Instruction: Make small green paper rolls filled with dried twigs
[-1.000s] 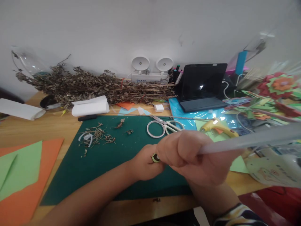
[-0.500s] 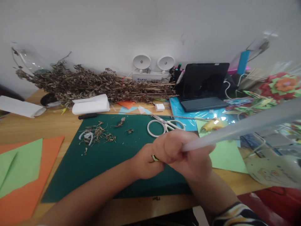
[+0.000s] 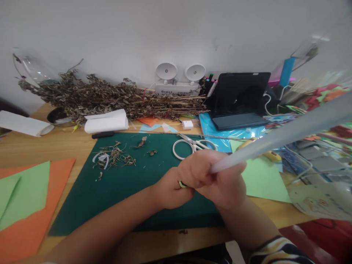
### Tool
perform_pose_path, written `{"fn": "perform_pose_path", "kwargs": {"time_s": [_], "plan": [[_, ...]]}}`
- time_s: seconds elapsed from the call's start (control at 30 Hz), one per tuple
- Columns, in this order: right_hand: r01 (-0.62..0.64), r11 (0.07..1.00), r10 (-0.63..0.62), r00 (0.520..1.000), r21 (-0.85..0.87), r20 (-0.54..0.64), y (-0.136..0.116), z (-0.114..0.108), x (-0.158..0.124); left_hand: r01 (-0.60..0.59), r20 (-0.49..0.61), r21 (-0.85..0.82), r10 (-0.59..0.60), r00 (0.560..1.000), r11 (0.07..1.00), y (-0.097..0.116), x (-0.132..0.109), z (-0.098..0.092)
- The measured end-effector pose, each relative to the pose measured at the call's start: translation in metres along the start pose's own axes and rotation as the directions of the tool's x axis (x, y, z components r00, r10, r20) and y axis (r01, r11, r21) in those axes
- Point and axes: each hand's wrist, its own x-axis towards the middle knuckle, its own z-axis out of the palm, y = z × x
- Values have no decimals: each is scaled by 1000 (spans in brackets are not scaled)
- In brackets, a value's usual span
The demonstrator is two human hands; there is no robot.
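Observation:
A translucent whitish hot glue stick [image 3: 275, 141] rises from my hands toward the upper right, its far part close to the camera and blurred. My right hand [image 3: 229, 187] is closed round its lower end. Pressed against it, my left hand [image 3: 189, 178] is closed too, with a green ring on one finger; its fingers meet the stick's low end, which the hands hide. Just beyond my knuckles lie white-handled scissors [image 3: 195, 146] on a green cutting mat [image 3: 143, 187]. Behind the stick, a yellow glue gun [image 3: 272, 155] is partly covered.
Dried plant stems [image 3: 110, 97] lie along the wall. Plant scraps [image 3: 114, 156] sit on the mat's left. A tablet [image 3: 242, 95] stands at the back. Orange paper [image 3: 22, 242] is at left, green paper [image 3: 266, 179] at right, beside coloured paper flowers [image 3: 327, 97].
The glue stick's outer part has swung slightly lower and nearer the camera, now covering more of the glue gun and the paper flower. Both hands stay clasped, almost in place.

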Motion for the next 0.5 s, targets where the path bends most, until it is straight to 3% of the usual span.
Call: {"fn": "perform_pose_path", "kwargs": {"time_s": [0.1, 0.3, 0.5], "plan": [[-10, 997, 13, 999, 73, -41, -7, 3, -1, -14, 1, 16, 14, 1000, 1000, 0, 2, 1], [-139, 990, 139, 990, -2, -27, -16, 2, -6, -27, -19, 6, 27, 999, 1000, 1, 2, 4], [-19, 1000, 21, 997, -23, 70, -6, 0, -3, 90, -18, -19, -91, 996, 996, 4, 1, 2]]}}
